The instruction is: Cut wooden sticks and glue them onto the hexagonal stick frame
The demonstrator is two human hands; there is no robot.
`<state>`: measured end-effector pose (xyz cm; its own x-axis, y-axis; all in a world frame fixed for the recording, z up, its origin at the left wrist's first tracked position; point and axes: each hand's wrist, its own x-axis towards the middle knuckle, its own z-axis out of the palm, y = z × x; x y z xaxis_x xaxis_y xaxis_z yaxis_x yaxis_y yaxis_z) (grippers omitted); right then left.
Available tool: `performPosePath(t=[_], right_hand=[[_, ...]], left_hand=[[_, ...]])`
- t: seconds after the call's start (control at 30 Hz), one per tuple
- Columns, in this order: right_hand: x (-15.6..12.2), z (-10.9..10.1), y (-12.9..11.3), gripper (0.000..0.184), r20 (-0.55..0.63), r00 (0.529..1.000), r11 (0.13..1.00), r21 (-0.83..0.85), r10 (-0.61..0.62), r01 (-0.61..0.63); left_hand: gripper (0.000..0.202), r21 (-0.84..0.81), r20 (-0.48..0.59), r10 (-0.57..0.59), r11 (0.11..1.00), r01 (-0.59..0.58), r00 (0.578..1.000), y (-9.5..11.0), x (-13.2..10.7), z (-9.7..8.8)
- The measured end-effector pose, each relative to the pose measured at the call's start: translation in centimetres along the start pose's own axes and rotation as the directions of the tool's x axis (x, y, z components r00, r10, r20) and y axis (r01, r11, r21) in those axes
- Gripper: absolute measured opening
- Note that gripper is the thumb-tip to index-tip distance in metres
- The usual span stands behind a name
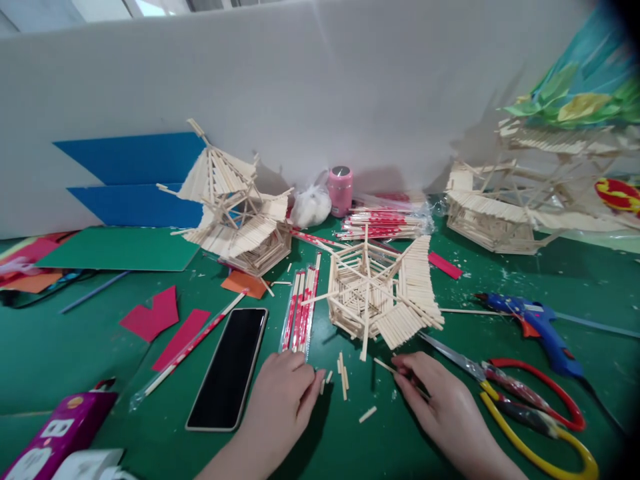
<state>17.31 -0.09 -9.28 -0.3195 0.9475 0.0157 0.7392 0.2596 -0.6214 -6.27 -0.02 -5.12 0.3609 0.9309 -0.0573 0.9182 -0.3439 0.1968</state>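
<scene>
My left hand (283, 393) rests on the green table with its fingers curled, at the near end of a wrapped pack of chopsticks (300, 310). My right hand (440, 397) pinches a thin wooden stick (386, 365) just in front of a hexagonal stick model (380, 293). Short cut stick pieces (343, 380) lie between my hands. A black phone (230, 367) lies left of my left hand.
Red-and-yellow-handled scissors (525, 400) and a blue glue gun (540, 327) lie at the right. A second stick model (235, 207) stands behind, a larger one (500, 200) at far right. A pink jar (341, 190), chopstick packs (385, 223), coloured paper (150, 317) and a purple box (60, 427) lie around.
</scene>
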Motion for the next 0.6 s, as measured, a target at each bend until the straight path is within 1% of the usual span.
performPosePath(t=[0.1, 0.17, 0.23, 0.33, 0.4, 0.5, 0.57, 0.6], right_hand=[[0.7, 0.1, -0.3, 0.020, 0.027, 0.999, 0.993, -0.116, -0.031, 0.034], [1.4, 0.3, -0.7, 0.022, 0.044, 0.998, 0.985, -0.165, -0.038, 0.045], [2.1, 0.5, -1.2, 0.023, 0.065, 0.997, 0.977, -0.209, -0.038, 0.051], [3.1, 0.7, -1.9, 0.022, 0.111, 0.993, 0.962, -0.267, -0.033, 0.062], [3.4, 0.7, -2.2, 0.023, 0.135, 0.990, 0.958, -0.281, -0.027, 0.065], [3.1, 0.1, -2.2, 0.022, 0.161, 0.986, 0.971, -0.227, -0.035, 0.072], [2.5, -0.6, -2.3, 0.021, 0.175, 0.983, 0.986, -0.147, -0.053, 0.080], [2.2, -1.0, -2.4, 0.020, 0.188, 0.981, 0.997, -0.048, -0.043, 0.053]], left_hand=[[0.028, -0.053, 0.032, -0.039, 0.998, 0.041, 0.999, 0.9, 0.4, 0.1], [0.026, -0.095, 0.056, -0.033, 0.995, 0.039, 0.998, 1.5, 0.6, 0.5], [0.028, -0.130, 0.059, 0.030, 0.991, -0.022, 0.998, 2.0, 0.6, 1.0], [0.025, -0.173, 0.016, 0.134, 0.976, -0.130, 0.991, 2.4, 0.5, 1.8], [0.028, -0.206, -0.029, 0.144, 0.968, -0.146, 0.989, 2.5, 0.3, 2.1], [0.034, -0.319, -0.084, 0.059, 0.944, -0.083, 0.995, 2.7, 0.0, 2.3], [0.034, -0.446, -0.061, -0.031, 0.895, 0.000, 0.998, 3.0, -0.1, 2.1], [0.034, -0.519, -0.031, -0.072, 0.854, 0.046, 0.997, 3.2, -0.1, 2.0]])
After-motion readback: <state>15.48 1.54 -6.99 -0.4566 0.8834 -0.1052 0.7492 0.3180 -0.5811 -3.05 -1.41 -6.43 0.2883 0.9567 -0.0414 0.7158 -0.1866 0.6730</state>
